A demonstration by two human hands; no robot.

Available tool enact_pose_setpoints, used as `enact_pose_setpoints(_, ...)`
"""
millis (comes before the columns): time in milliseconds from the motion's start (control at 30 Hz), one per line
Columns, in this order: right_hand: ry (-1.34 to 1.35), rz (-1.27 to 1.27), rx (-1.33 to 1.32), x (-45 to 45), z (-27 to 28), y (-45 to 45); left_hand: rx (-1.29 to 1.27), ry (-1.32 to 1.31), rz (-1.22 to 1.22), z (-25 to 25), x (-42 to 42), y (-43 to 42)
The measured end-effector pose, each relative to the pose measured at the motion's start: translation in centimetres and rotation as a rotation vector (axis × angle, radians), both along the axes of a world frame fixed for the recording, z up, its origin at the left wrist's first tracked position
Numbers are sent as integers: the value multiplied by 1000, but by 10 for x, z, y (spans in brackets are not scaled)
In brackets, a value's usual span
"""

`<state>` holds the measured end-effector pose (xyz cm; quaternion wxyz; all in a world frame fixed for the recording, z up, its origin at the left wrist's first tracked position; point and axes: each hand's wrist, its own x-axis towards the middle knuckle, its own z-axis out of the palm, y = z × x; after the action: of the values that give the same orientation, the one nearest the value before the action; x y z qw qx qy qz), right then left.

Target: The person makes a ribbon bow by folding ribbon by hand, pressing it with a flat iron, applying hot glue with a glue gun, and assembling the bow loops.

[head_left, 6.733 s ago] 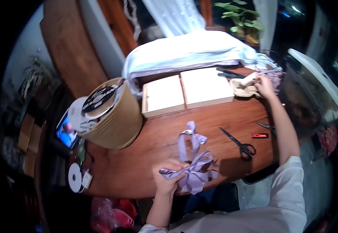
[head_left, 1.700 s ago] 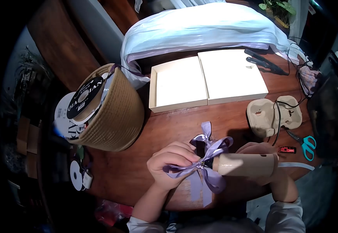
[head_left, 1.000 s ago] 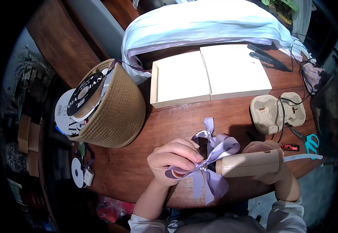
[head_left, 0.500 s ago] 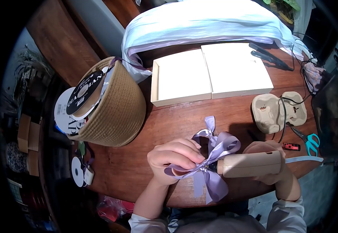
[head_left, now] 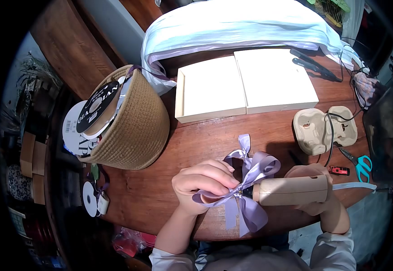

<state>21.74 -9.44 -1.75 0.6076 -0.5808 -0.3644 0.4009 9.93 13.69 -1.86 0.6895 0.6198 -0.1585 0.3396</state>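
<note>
My left hand (head_left: 204, 183) is closed, its fingers and thumb pinching a lavender satin ribbon bow (head_left: 259, 169) near its knot. Loops stand up to the right of the fingers, and tails hang toward the table edge. In my right hand (head_left: 311, 174) is a beige hot glue gun (head_left: 291, 190), lying level with its dark nozzle pointing left at the bow's middle. The nozzle tip is at or very near the knot; contact is hard to make out. A pale glue stick (head_left: 352, 185) sticks out behind the gun. The right fingers are mostly hidden behind its body.
A woven basket (head_left: 147, 122) with ribbon spools stands at left. Two shallow cream box halves (head_left: 212, 90) lie at the back, a black hair straightener (head_left: 316, 67) beside them. A pulp cup tray (head_left: 311, 131), cable, red lighter-sized item (head_left: 339, 170) and teal-handled scissors (head_left: 363, 169) are at right.
</note>
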Motion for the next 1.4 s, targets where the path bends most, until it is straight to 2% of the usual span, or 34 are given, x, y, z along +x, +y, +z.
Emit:
enact_pose_setpoints(33,214,17,-97,-2,-1,-2,-1,-1,2,0,0,0)
enact_pose_setpoints(233,-490,-55,213,4,19,10,1,2,7,1,0,-1)
enact_pose_setpoints(333,-550,-80,159,2,23,9,-11,6,4,1,0,-1)
enact_pose_setpoints(633,-322,-112,186,-3,6,8,-20,9,16,1,0,-1)
enact_pose_setpoints(733,-432,-60,158,4,22,9,-24,12,16,1,0,-1)
enact_pose_setpoints(833,-289,-122,148,-3,7,6,-34,11,12,0,0,-1)
enact_pose_setpoints(1133,-483,-91,196,12,15,9,10,30,81,-5,0,5)
enact_pose_setpoints(1233,-323,-237,395,22,5,1,-26,40,109,-8,0,6)
enact_pose_setpoints(1333,9,-553,460,25,-12,-23,-66,51,135,-6,-1,4)
enact_pose_setpoints(1400,-107,-643,597,41,-2,-29,-107,68,136,-5,-3,2)
